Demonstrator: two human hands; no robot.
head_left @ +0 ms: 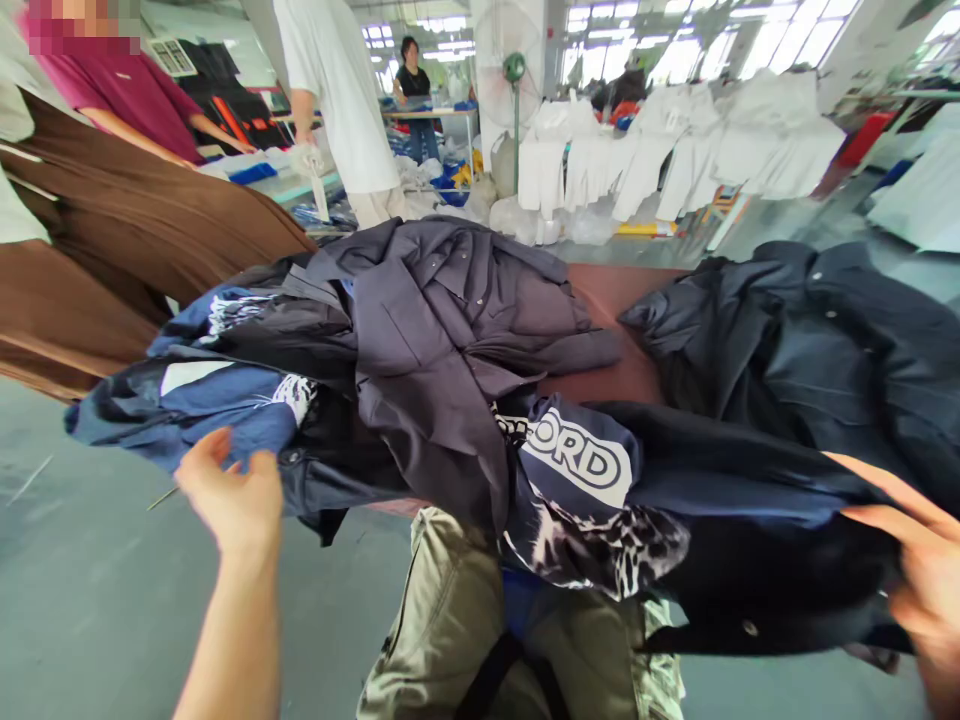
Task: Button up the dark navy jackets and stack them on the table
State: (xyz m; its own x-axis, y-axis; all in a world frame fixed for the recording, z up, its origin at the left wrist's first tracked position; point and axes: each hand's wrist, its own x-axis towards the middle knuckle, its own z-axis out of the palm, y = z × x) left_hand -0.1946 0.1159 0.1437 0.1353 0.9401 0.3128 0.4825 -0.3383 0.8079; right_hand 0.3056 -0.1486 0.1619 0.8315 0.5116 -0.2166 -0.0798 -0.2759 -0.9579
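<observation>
A heap of dark garments lies across a reddish-brown table top (607,340). On top is a grey-purple button-front work jacket (435,340). Below it hangs navy cloth with a white "ORD" print (577,455), and a dark navy jacket (847,350) spreads to the right. My left hand (229,495) is open, fingers apart, at the heap's front edge beside blue printed cloth (225,420). At the right edge my right hand (922,560) grips a fold of dark navy cloth (765,560). My khaki cargo trousers (480,620) show below the heap.
Brown cloth (112,210) hangs at the left, beside a co-worker in a maroon shirt (127,90). Another person in white (337,90) stands ahead. White garments (675,150) and a pedestal fan (514,100) stand behind. Grey floor (90,560) lies below.
</observation>
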